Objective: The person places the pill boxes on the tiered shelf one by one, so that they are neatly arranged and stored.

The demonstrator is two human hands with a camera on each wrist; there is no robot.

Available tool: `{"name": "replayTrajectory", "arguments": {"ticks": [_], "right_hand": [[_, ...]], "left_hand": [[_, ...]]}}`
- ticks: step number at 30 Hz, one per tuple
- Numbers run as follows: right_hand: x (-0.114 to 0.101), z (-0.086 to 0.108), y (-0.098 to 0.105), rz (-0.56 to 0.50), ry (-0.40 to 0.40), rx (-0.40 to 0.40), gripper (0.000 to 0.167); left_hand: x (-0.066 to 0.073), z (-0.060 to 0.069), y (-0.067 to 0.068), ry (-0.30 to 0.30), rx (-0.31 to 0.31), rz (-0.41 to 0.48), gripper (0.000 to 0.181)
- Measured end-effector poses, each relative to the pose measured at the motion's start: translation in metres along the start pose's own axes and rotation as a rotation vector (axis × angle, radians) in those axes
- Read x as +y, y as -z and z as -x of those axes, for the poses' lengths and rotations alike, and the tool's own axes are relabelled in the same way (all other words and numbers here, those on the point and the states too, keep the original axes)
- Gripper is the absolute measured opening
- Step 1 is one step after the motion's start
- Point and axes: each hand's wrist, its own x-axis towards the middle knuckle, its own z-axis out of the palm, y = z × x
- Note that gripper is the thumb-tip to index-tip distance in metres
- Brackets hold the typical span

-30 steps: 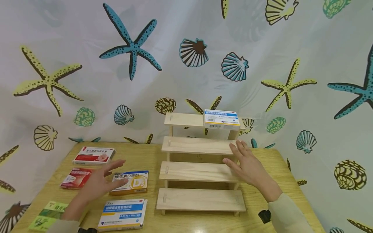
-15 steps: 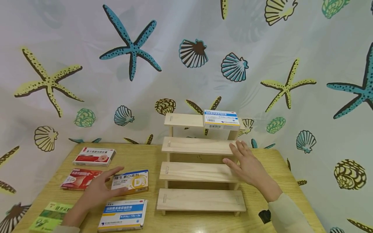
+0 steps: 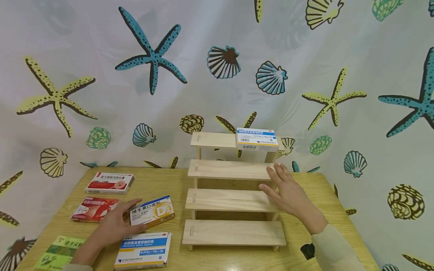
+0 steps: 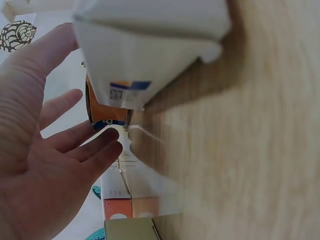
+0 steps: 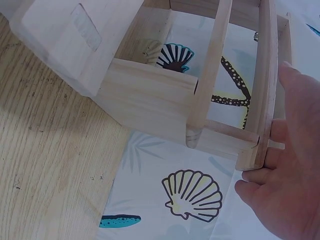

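On the left of the table, my left hand [image 3: 113,226] pinches the left end of the white and orange vitamin D box [image 3: 152,212], which lies slanted with its right end farther back. In the left wrist view the fingers of the hand [image 4: 60,150] meet the orange box [image 4: 106,111], partly hidden behind a white box [image 4: 145,60]. My right hand [image 3: 291,197] rests with extended, spread fingers against the right end of the four-tier wooden rack [image 3: 230,199]. A blue and white box [image 3: 257,139] lies on the rack's top tier.
A second blue and white box [image 3: 143,250] lies just in front of the vitamin D box. Farther left are a white and red box [image 3: 110,183], a red box [image 3: 95,209] and a green box [image 3: 59,252]. A patterned cloth hangs behind the table.
My left hand has come down and closed on the vitamin D box, whose right end has turned away toward the back. The right hand stays at the rack.
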Motion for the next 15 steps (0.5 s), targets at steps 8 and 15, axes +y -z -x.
{"name": "replayTrajectory", "arguments": {"ticks": [8, 15], "right_hand": [[-0.0007, 0.0017, -0.0013, -0.005, 0.000, 0.000, 0.080], [-0.0003, 0.0022, -0.0023, -0.003, 0.001, 0.003, 0.079]], "left_hand": [[-0.0059, 0.0013, -0.0015, 0.016, -0.032, -0.050, 0.103], [-0.0067, -0.0007, -0.0005, 0.026, -0.047, -0.064, 0.103]]}}
